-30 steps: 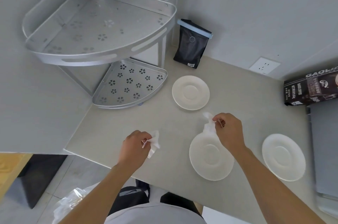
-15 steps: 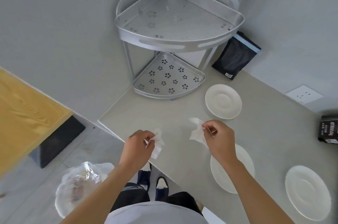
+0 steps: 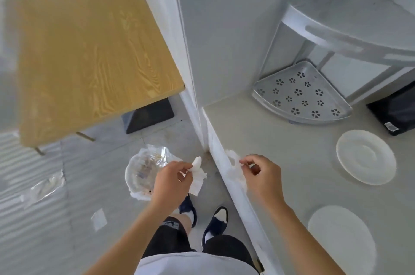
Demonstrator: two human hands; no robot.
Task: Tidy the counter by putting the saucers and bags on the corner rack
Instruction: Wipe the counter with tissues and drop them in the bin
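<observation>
My left hand (image 3: 171, 181) pinches a crumpled white tissue (image 3: 197, 173) out over the floor, beside a bin lined with clear plastic (image 3: 143, 171). My right hand (image 3: 260, 176) pinches a second white tissue (image 3: 233, 169) over the counter's left edge. Two white saucers lie on the counter, one at the right (image 3: 366, 156) and one near the front (image 3: 341, 238). The silver two-tier corner rack (image 3: 301, 97) stands at the back right, both tiers bare. A black bag (image 3: 395, 113) leans to the right of the rack, cut off by the frame edge.
A wooden table (image 3: 89, 45) stands to the left over the tiled floor. A scrap of paper (image 3: 98, 218) and clear plastic (image 3: 45, 187) lie on the floor. My feet in dark slippers (image 3: 215, 223) stand by the counter edge (image 3: 224, 169).
The view has swung left and down toward the floor and bin. Both hands, each still pinching its tissue, moved left; the left now hangs off the counter next to the bin.
</observation>
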